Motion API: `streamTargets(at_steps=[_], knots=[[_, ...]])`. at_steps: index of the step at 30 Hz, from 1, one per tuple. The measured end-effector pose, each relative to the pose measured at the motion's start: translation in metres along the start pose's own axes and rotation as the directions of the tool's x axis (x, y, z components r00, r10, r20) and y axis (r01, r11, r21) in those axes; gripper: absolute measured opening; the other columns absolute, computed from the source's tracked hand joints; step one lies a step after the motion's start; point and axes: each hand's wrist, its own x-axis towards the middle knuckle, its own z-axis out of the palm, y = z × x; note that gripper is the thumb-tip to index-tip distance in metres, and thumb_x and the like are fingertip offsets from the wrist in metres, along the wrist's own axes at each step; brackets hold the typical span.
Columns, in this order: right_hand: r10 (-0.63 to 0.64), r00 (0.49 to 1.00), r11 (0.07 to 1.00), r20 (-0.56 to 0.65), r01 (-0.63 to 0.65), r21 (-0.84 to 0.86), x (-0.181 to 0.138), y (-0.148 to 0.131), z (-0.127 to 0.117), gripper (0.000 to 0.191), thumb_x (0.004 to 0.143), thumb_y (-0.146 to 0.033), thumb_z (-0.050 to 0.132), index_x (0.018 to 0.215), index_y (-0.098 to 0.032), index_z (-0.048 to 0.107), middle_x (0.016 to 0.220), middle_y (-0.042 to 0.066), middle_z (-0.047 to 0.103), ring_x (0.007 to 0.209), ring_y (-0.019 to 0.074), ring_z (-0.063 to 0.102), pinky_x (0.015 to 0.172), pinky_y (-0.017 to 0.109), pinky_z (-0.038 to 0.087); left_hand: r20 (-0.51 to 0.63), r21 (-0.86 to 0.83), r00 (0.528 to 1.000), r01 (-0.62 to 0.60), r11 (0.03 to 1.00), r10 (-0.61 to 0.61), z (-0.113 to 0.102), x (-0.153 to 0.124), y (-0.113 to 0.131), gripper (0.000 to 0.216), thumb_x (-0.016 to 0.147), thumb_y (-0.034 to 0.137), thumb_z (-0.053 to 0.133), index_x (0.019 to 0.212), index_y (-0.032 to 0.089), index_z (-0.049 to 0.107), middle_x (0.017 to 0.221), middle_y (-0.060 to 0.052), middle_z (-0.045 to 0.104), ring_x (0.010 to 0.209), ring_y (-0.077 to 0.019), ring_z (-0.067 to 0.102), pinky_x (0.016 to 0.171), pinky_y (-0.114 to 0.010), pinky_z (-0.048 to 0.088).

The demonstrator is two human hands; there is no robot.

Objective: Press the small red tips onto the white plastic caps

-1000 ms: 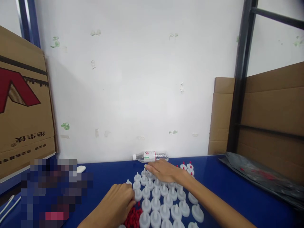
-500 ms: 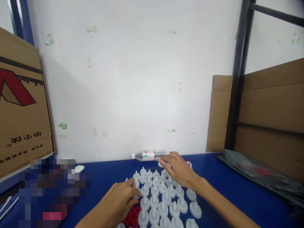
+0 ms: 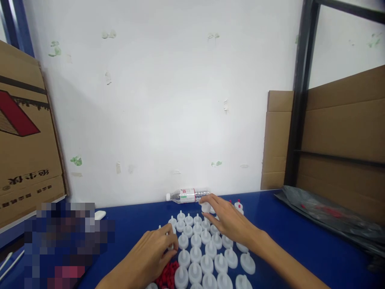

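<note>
Your right grip [image 3: 227, 214], right of centre low in the frame, is closed between thumb and fingertips on a white cap [image 3: 206, 207], tilted and near the bench's far edge. Your left grip [image 3: 153, 251], lower and left of it, has its fingers curled among the nearest caps, just above the red pieces [image 3: 168, 277]; whether it pinches anything, you cannot tell from here.

The cap looks like thin, stiff plastic: probably light, a little slippery, not fragile. Take it by the round rim, or by the narrow spout where neighbours crowd the base. The red pieces look small and light, best taken singly with the fingertips.

Around your grips, more caps [image 3: 195, 273] stand in loose rows, spouts mostly up, many just beside one another, so a dragged knuckle could tip several. Some red-tipped caps [image 3: 238, 205] stand behind your right grip, partly hidden by it. The bottle [image 3: 187, 196] lies on its side against the wall [image 3: 168, 100], just beyond your right fingertips, and could get in their way.

Farther out on the blue bench [image 3: 126, 224], a dark bag [image 3: 325, 212] lies at the right and a white object [image 3: 100, 215] at the left; the lower left is blurred out. A printed box [image 3: 27, 152] stands at the left edge.
</note>
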Motion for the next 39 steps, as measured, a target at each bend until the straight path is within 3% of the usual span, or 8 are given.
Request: streamTargets(at_steps=[6, 9, 13, 21, 24, 29, 33, 39], knots=[[-0.111, 0.993, 0.99, -0.032, 0.114, 0.085, -0.004, -0.014, 0.012, 0.04, 0.096, -0.014, 0.062, 0.13, -0.026, 0.046, 0.124, 0.007, 0.066, 0.115, 0.0247, 0.065, 0.094, 0.04, 0.056, -0.264, -0.113, 0.964, -0.03, 0.993, 0.0, -0.002, -0.001, 0.002, 0.016, 0.103, 0.028, 0.05, 0.104, 0.025, 0.066, 0.084, 0.002, 0.069, 0.064, -0.0142, 0.062, 0.066, -0.025, 0.044], [-0.203, 0.979, 0.975, -0.015, 0.203, 0.093, -0.006, -0.025, 0.016, 0.041, 0.098, -0.016, 0.062, 0.134, -0.026, 0.045, 0.126, 0.008, 0.067, 0.116, 0.0243, 0.064, 0.096, 0.041, 0.055, -0.368, -0.162, 0.929, -0.115, 0.98, 0.048, 0.006, 0.0, 0.001, 0.02, 0.105, 0.029, 0.05, 0.116, 0.025, 0.066, 0.093, 0.0, 0.07, 0.069, -0.0136, 0.065, 0.07, -0.024, 0.048], [-0.245, 0.969, 0.964, -0.011, 0.245, 0.1, -0.008, -0.034, 0.018, 0.039, 0.1, -0.019, 0.059, 0.136, -0.025, 0.044, 0.125, 0.009, 0.068, 0.117, 0.0242, 0.063, 0.096, 0.042, 0.056, -0.407, -0.172, 0.908, -0.185, 0.968, 0.101, 0.012, 0.001, 0.002, 0.027, 0.106, 0.024, 0.046, 0.122, 0.029, 0.069, 0.106, -0.002, 0.069, 0.076, -0.0126, 0.069, 0.072, -0.022, 0.05], [-0.245, 0.969, 0.962, -0.046, 0.248, 0.114, -0.01, -0.034, 0.022, 0.033, 0.102, -0.019, 0.057, 0.133, -0.024, 0.046, 0.118, 0.007, 0.069, 0.115, 0.0245, 0.063, 0.097, 0.042, 0.055, -0.508, -0.03, 0.844, -0.215, 0.976, 0.17, 0.014, 0.001, 0.002, 0.032, 0.107, 0.022, 0.042, 0.124, 0.031, 0.069, 0.099, -0.001, 0.068, 0.054, -0.0083, 0.056, 0.052, -0.02, 0.042], [-0.218, 0.975, 0.964, -0.036, 0.221, 0.15, -0.011, -0.035, 0.022, 0.028, 0.101, -0.02, 0.058, 0.128, -0.024, 0.049, 0.115, 0.006, 0.069, 0.112, 0.0239, 0.064, 0.095, 0.041, 0.055, -0.505, -0.024, 0.847, -0.207, 0.978, 0.167, 0.015, 0.001, 0.001, 0.031, 0.108, 0.023, 0.043, 0.123, 0.031, 0.069, 0.1, 0.0, 0.068, 0.054, -0.0084, 0.057, 0.052, -0.021, 0.042], [-0.19, 0.981, 0.955, -0.038, 0.194, 0.224, -0.013, -0.041, 0.019, 0.02, 0.101, -0.021, 0.059, 0.118, -0.026, 0.05, 0.123, 0.005, 0.068, 0.113, 0.0225, 0.064, 0.094, 0.037, 0.055, -0.492, -0.133, 0.865, -0.188, 0.973, 0.1, 0.016, 0.001, 0.001, 0.024, 0.108, 0.029, 0.047, 0.119, 0.028, 0.068, 0.101, -0.001, 0.072, 0.083, -0.0157, 0.072, 0.071, -0.022, 0.05], [-0.172, 0.981, 0.939, -0.092, 0.191, 0.286, -0.013, -0.047, 0.022, 0.015, 0.101, -0.016, 0.057, 0.108, -0.025, 0.049, 0.118, 0.005, 0.069, 0.113, 0.0211, 0.064, 0.095, 0.035, 0.054, -0.43, -0.193, 0.9, -0.166, 0.967, 0.069, 0.016, -0.001, 0.006, 0.033, 0.11, 0.029, 0.036, 0.097, 0.024, 0.067, 0.086, 0.0, 0.067, 0.072, -0.0155, 0.065, 0.065, -0.024, 0.044], [-0.305, 0.943, 0.916, -0.134, 0.329, 0.231, -0.01, -0.046, 0.029, 0.029, 0.096, 0.002, 0.042, 0.108, -0.023, 0.049, 0.107, 0.006, 0.068, 0.121, 0.0198, 0.059, 0.101, 0.034, 0.051, -0.365, -0.37, 0.931, -0.14, 0.919, -0.004, 0.018, -0.002, 0.016, 0.041, 0.11, 0.036, 0.033, 0.08, 0.021, 0.057, 0.078, 0.0, 0.06, 0.07, -0.0159, 0.055, 0.065, -0.026, 0.038]])
